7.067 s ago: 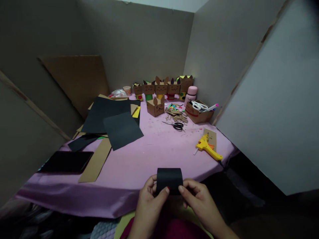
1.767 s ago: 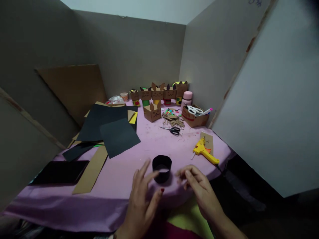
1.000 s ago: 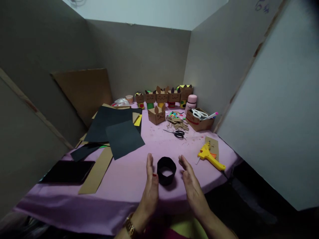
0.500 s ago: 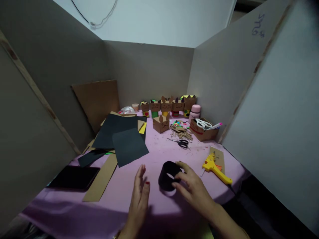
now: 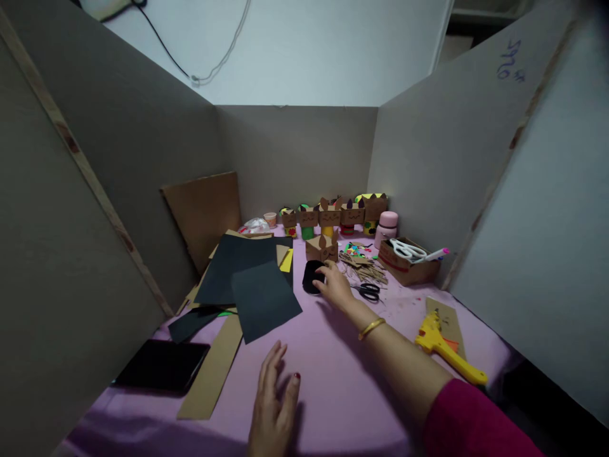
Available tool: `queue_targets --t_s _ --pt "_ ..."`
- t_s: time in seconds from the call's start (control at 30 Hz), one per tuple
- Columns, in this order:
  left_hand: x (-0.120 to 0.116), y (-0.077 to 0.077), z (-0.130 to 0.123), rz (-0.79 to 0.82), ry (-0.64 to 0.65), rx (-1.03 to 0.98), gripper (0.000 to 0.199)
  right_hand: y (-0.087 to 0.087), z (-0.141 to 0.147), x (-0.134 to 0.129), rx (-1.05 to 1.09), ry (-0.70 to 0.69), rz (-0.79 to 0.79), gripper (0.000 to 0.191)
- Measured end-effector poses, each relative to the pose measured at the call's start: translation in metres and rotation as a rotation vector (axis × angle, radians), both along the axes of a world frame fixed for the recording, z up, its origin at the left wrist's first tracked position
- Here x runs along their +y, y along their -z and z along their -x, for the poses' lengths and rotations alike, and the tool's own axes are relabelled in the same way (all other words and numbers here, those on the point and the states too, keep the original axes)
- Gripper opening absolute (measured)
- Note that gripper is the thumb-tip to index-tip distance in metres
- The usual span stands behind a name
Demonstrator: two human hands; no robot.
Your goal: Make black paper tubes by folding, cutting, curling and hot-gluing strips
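My right hand point(image 5: 335, 285) reaches far across the table, its thumb and fingers closed on the right edge of a black paper ring point(image 5: 310, 278). The ring is just in front of a small cardboard box with ears and a drawn face point(image 5: 320, 249). Near the front of the table my left hand point(image 5: 275, 400) is empty, fingers apart. Black-handled scissors point(image 5: 369, 291) lie right of my right hand, partly hidden by it. Sheets of black paper point(image 5: 266, 299) lie to the left.
Several cardboard animal-faced figures point(image 5: 329, 217) stand at the back beside a pink bottle point(image 5: 387, 227). A cardboard box point(image 5: 404, 270) holds white scissors point(image 5: 407, 250). At right lies a yellow glue gun point(image 5: 447, 349); at left, a dark tablet point(image 5: 159, 367) and a cardboard strip point(image 5: 212, 374).
My right hand has carried the black paper ring away from me, up to the eared box. My left hand stays near the front, empty. The camera view has shifted slightly.
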State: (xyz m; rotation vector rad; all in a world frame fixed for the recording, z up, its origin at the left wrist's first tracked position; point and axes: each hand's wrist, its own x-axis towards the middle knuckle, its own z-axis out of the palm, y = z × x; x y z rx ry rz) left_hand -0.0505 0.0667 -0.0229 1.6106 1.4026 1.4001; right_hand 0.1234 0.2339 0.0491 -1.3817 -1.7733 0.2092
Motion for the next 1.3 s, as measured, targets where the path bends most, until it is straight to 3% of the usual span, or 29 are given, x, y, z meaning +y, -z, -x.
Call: queue_targets --t_s 0.1,0.2,0.27,0.4,0.57,0.7,0.87,0.97,1.1,1.17,1.3 --pt "0.021 -0.018 0.025 -0.053 -0.166 0.156 0.043 0.013 -0.006 -0.011 0.037 0.015 -0.013 0.036" --pt "0.052 -0.040 0.047 -0.055 -0.363 0.460 0.054 0.026 -0.013 -0.035 0.072 0.004 0.001 0.029" --pt "0.073 -0.050 0.054 -0.006 -0.425 0.506 0.061 0.033 -0.013 -0.055 0.088 -0.030 0.022 0.025" --pt "0.103 -0.052 0.054 0.081 -0.522 0.516 0.068 0.038 -0.008 -0.088 0.114 -0.105 0.055 0.022" --pt "0.116 -0.044 0.052 0.083 -0.545 0.385 0.062 0.041 -0.005 -0.108 0.179 -0.155 0.065 0.019" --pt "0.106 -0.047 0.053 0.020 -0.452 0.160 0.056 0.042 -0.014 -0.116 0.275 -0.160 0.077 0.017" --pt "0.061 -0.066 0.042 -0.022 -0.224 -0.045 0.043 0.039 -0.030 -0.130 0.438 -0.115 0.123 0.025" --pt "0.029 -0.078 0.031 0.114 0.059 -0.143 0.033 0.034 -0.038 -0.140 0.563 -0.089 0.192 0.037" --pt "0.005 -0.089 0.022 0.334 0.391 -0.156 0.021 0.020 -0.050 -0.153 1.036 -0.216 0.323 0.044" --pt "0.002 -0.090 0.020 0.355 0.446 -0.119 0.018 0.013 -0.060 -0.160 1.109 -0.266 0.333 0.036" --pt "0.003 -0.089 0.017 0.318 0.464 -0.046 0.018 0.010 -0.079 -0.171 0.971 -0.315 0.403 0.020"
